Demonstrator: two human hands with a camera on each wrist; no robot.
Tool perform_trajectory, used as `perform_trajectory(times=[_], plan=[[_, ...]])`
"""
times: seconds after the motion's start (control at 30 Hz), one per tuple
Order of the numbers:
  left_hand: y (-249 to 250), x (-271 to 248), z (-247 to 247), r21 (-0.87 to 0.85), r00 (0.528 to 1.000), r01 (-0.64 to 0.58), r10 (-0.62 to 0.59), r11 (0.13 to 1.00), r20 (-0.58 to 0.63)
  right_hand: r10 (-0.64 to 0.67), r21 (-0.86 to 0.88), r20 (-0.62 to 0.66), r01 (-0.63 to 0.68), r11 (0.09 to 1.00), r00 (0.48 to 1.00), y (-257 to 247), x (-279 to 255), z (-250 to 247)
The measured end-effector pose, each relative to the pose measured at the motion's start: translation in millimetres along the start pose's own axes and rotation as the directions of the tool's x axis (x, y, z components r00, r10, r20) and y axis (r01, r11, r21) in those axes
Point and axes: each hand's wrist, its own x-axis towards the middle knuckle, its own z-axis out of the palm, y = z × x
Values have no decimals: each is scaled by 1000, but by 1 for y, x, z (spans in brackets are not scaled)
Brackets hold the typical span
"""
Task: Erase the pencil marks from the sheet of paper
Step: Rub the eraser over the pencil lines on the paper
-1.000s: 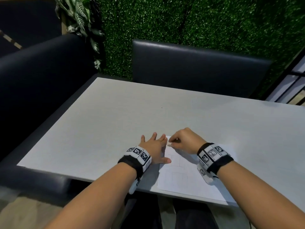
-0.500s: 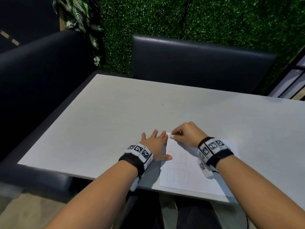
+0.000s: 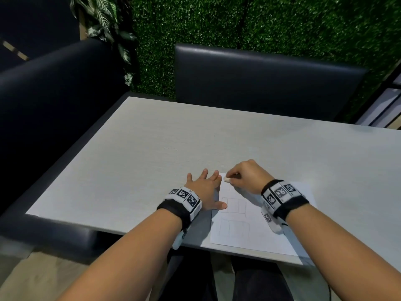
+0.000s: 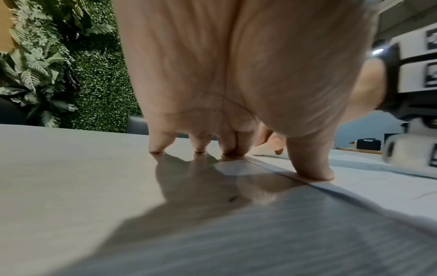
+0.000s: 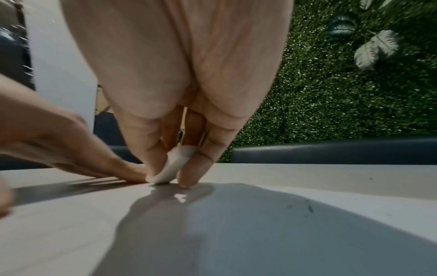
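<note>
A white sheet of paper [image 3: 256,227] with faint pencil rectangles lies at the table's near edge. My right hand [image 3: 245,175] pinches a small white eraser [image 3: 227,179] between thumb and fingers and presses it on the sheet's far left corner; the eraser [image 5: 173,166] shows clearly in the right wrist view. My left hand [image 3: 205,190] lies flat with spread, straight fingers beside the sheet's left edge. Its thumb [image 4: 309,160] presses on the paper's edge [image 4: 354,194], and the fingertips rest on the table.
The pale grey table [image 3: 152,161] stretches away to the left and far side. Dark padded seats [image 3: 260,83] stand behind and to the left of it, backed by a green hedge wall [image 3: 238,20].
My right hand has slid the eraser a little to the right along the sheet's top corner. The left hand has stayed pressed in place. The head view has shifted slightly.
</note>
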Motion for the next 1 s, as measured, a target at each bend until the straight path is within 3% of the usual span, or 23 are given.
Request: perform_trajectory(times=[0.17, 0.37, 0.6, 0.8, 1.0], plan=[[2, -1, -2, -4, 1000, -1, 1, 1000, -1, -98, 2, 116, 98, 995, 988, -5, -40, 8], [2, -2, -3, 7, 1000, 7, -7, 1000, 20, 21, -10, -1, -21, 1000, 1000, 3, 0, -8], [2, 0, -1, -2, 1000, 2, -2, 1000, 14, -95, 38, 123, 91, 995, 988, 3, -39, 5], [2, -3, -2, -11, 1000, 7, -7, 1000, 17, 13, 2, -7, -13, 1000, 1000, 3, 3, -5], [4, -1, -2, -23, 1000, 2, -2, 1000, 16, -99, 30, 116, 96, 995, 988, 2, -33, 4]])
